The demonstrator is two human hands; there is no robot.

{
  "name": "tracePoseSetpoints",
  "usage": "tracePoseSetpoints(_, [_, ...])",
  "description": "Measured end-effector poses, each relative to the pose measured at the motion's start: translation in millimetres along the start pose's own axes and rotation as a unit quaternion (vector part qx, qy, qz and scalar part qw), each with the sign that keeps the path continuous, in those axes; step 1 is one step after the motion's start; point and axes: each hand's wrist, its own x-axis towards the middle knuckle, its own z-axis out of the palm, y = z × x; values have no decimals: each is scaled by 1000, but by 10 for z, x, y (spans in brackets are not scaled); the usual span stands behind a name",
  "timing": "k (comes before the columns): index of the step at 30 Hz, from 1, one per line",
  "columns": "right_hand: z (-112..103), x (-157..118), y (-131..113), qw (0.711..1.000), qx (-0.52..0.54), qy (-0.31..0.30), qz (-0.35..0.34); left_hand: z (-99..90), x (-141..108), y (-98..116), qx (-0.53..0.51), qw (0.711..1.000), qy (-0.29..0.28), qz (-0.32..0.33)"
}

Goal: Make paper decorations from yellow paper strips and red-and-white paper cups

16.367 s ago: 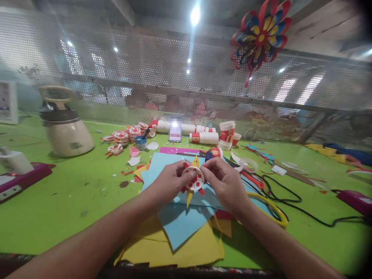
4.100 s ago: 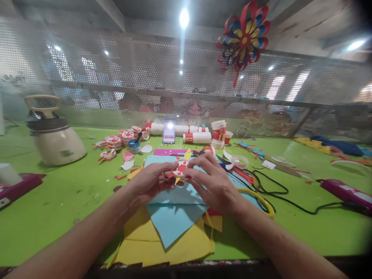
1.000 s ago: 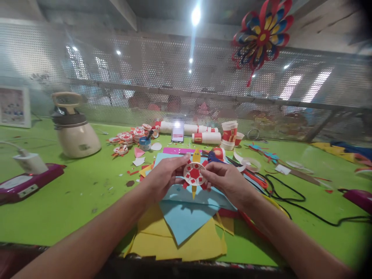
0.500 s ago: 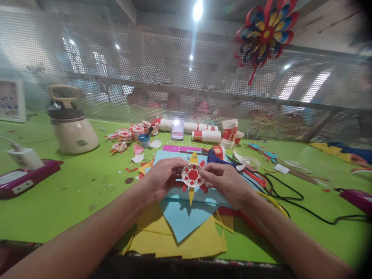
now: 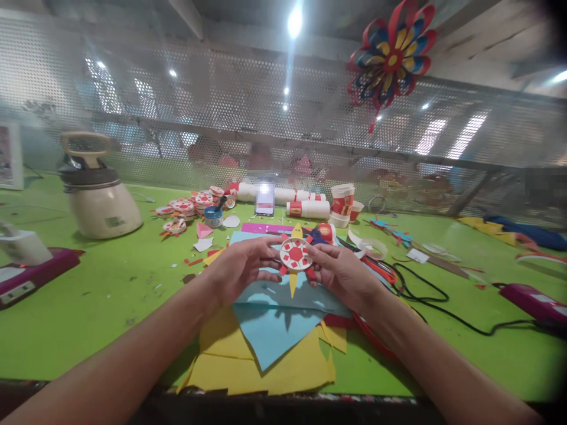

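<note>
A paper turtle (image 5: 295,255) hangs above the blue paper, its round white shell set with red pieces, its head and tail yellow and its legs red. My right hand (image 5: 339,271) pinches the shell's right edge between thumb and fingers. At the left rim, my left hand (image 5: 248,265) has its fingers spread, the tips close to or touching the edge. Below lies light blue paper (image 5: 268,333) on top of yellow sheets (image 5: 239,375).
Several finished turtles (image 5: 181,208) and a blue jar (image 5: 213,216) stand at the back left. A beige kettle (image 5: 104,203) is farther left. White-red paper cups (image 5: 342,203), a phone (image 5: 264,203) and black cables (image 5: 443,310) are behind and right. Scissors-like tools lie beside the right hand.
The left hand's fingers have loosened and spread away from the shell. The turtle has tipped slightly, with the right hand still gripping it. The view has shifted a little to the right.
</note>
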Motion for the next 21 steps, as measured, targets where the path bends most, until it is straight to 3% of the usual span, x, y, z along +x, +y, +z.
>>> tracePoseSetpoints(5, [21,-18,-51,1000,6,0,6,45,-20,-32,62,997,-35,36])
tracePoseSetpoints(13, [-10,-40,-74,999,2,-33,22,83,-38,-34,90,993,-28,76])
tracePoseSetpoints(21, [2,-59,-100,998,30,-42,31,180,-61,-43,113,981,-2,157])
